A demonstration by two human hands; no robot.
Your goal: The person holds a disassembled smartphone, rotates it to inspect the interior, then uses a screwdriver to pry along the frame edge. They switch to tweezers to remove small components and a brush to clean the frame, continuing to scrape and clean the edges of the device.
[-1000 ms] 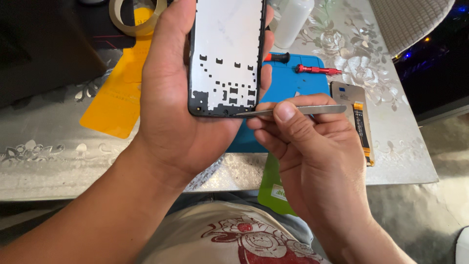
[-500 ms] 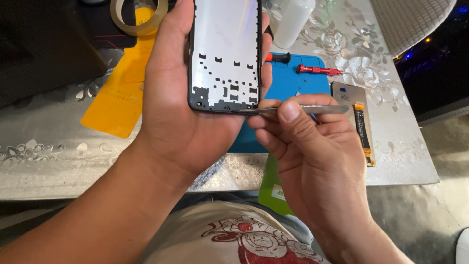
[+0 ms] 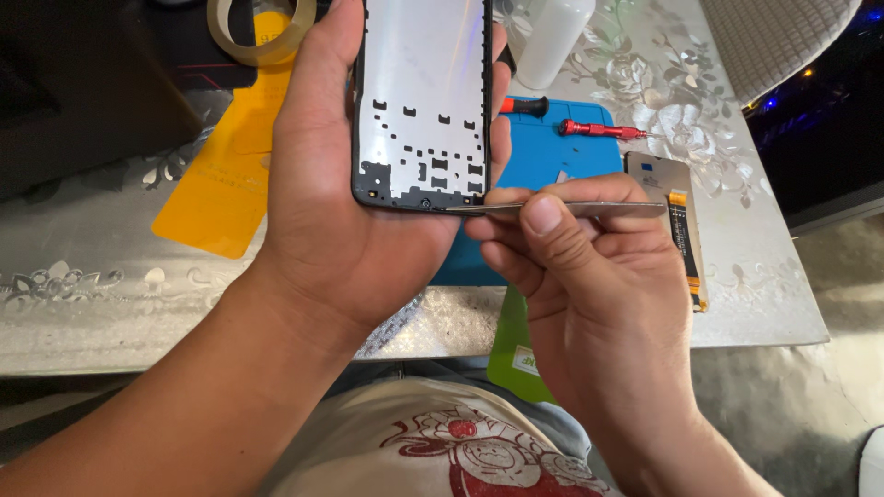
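My left hand (image 3: 341,193) grips a bare phone frame (image 3: 424,101), black-edged with a silver inner plate full of small cutouts, held upright above the table. My right hand (image 3: 589,294) pinches metal tweezers (image 3: 562,209) that lie level, their tip touching the frame's bottom right edge. Thumb and fingers of the left hand wrap both long sides of the frame. The frame's top end is cut off by the picture edge.
A blue work mat (image 3: 552,152) lies under the hands with two red screwdrivers (image 3: 603,130) on it. A detached phone screen with an orange flex cable (image 3: 680,221) lies right of the mat. Orange sheet (image 3: 226,184), tape roll (image 3: 258,32), white bottle (image 3: 552,41) and green packet (image 3: 516,354) surround them.
The phone frame has slid a little left and up in my left hand. The tweezers stay level at the frame's lower edge, shifted slightly along it.
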